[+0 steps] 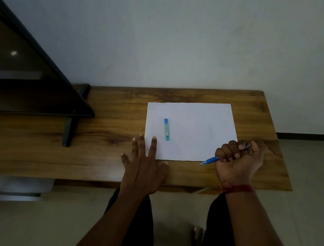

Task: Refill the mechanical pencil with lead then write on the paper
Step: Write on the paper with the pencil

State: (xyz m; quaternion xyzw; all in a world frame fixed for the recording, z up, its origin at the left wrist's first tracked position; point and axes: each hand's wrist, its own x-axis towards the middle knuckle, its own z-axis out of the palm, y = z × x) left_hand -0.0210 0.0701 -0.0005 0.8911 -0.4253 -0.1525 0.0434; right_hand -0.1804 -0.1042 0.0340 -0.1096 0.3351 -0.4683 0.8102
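Closest of all, a bare foot (196, 238) stands on the floor (302, 215), between two legs in dark trousers.

A red band (239, 189) goes round the right wrist. The right hand (236, 162) is at the near right corner of the paper (198, 128). It is curled in a fist round the blue mechanical pencil (212, 160). The pencil's tip sticks out to the left, just past the near edge of the paper.

The left hand (142, 166) lies flat at the near left corner of the paper. Its fingers are straight and spread, and it holds nothing. One fingertip rests on the paper.

The white paper lies on the wooden counter (106, 115). I can see no writing on it.

On the left part of the paper lies the little blue lead case (166, 129). It has tiny print on it, too small to read. I cannot tell what is inside it.

Left of the paper, a big dark screen (18, 73) stands on the counter. Behind the paper is a plain pale wall (190, 33).
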